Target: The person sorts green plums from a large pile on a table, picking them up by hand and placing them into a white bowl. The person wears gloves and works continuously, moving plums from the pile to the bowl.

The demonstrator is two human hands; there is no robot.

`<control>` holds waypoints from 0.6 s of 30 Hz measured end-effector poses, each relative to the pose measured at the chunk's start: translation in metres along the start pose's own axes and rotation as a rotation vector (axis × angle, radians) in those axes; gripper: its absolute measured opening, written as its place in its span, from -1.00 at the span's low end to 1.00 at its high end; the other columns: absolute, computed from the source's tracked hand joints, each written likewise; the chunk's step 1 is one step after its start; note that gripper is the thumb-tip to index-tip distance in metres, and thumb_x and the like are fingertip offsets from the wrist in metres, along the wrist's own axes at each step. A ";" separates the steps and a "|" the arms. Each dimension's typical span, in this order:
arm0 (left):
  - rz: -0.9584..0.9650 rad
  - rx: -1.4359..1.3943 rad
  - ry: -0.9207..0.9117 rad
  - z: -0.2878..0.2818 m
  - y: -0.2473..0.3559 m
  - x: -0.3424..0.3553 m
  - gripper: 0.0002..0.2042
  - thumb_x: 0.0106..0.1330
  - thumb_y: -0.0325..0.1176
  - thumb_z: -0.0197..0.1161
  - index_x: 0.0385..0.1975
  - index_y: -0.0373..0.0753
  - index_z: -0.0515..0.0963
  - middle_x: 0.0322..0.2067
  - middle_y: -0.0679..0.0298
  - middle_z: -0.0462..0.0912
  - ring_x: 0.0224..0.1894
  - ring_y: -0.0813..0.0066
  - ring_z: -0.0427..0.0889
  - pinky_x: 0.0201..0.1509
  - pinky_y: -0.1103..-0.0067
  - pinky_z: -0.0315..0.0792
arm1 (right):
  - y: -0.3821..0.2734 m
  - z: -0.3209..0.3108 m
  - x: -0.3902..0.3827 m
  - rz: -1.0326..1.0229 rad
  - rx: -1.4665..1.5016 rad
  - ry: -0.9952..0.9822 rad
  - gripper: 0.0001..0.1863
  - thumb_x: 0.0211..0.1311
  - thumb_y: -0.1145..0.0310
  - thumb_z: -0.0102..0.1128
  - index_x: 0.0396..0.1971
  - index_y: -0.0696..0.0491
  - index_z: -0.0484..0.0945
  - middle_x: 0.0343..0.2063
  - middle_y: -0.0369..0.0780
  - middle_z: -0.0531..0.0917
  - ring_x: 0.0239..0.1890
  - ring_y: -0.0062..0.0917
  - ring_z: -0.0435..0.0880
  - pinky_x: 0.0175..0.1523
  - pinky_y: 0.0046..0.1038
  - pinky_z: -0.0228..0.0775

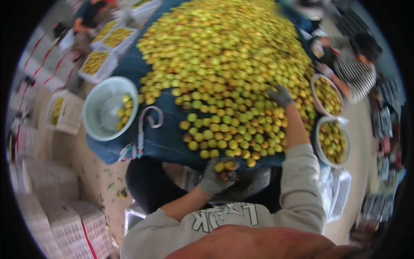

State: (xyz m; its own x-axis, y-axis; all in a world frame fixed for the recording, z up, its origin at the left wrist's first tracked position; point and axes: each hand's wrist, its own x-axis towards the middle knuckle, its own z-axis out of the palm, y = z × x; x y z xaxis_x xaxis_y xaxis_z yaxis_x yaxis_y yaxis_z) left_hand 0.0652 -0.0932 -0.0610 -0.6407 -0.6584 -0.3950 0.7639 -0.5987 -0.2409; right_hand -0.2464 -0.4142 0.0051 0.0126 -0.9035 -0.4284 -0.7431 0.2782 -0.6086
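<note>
A large heap of small round yellow-green fruits (215, 56) covers most of the blue-draped table (166, 131) in front of me. My left hand (213, 181), in a grey glove, is near the table's front edge, cupped around several fruits (220, 167). Some of these are yellow and at least one is dark brown. My right hand (282, 96), gloved too, reaches out over the right part of the heap. Its fingers are apart and touch the fruits there, and nothing shows in its grasp. The picture is slightly blurred.
A light-blue basin (88, 113) with some fruits stands at the table's left, beside a looped striped cord (140, 136). Two full baskets, one pink (316, 93) and one white (319, 144), are at the right. A person in stripes (355, 71) works there. Crates (71, 224) stack lower left.
</note>
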 end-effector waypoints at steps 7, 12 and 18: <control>0.147 -0.130 -0.214 0.028 0.002 -0.016 -0.40 0.34 0.24 -0.02 0.17 -0.08 0.45 0.19 0.06 0.47 0.19 0.06 0.50 0.33 0.04 0.30 | -0.010 0.074 -0.081 -0.471 0.573 0.183 -0.44 0.19 0.15 0.42 0.04 0.17 0.43 -0.08 -0.15 0.60 -0.06 -0.36 0.63 0.05 -0.32 0.57; 0.304 -0.108 -0.171 0.046 0.011 -0.024 -0.35 0.35 0.30 -0.16 0.20 -0.06 0.43 0.33 0.15 0.32 0.38 0.10 0.26 0.46 0.02 0.11 | -0.081 0.172 -0.229 -0.960 -0.096 0.244 -0.45 -0.13 0.07 0.55 -0.13 0.02 0.64 -0.04 -0.09 0.57 -0.06 -0.18 0.64 0.01 -0.23 0.57; 0.393 -0.099 -0.034 0.056 0.005 -0.033 -0.37 0.39 0.24 -0.18 0.26 -0.07 0.35 0.27 0.18 0.38 0.31 0.18 0.33 0.42 0.11 0.15 | -0.075 0.220 -0.261 -0.955 -0.077 0.425 -0.55 0.06 0.07 0.41 -0.12 0.05 0.63 -0.06 -0.06 0.60 0.04 -0.14 0.58 0.18 -0.13 0.39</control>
State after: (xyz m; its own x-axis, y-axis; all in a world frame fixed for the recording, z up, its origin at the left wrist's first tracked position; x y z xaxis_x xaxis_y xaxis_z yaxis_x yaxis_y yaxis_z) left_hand 0.0854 -0.1000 0.0006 -0.2997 -0.8439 -0.4451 0.9537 -0.2529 -0.1627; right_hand -0.0473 -0.1275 0.0153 0.3918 -0.7807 0.4869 -0.5884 -0.6194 -0.5197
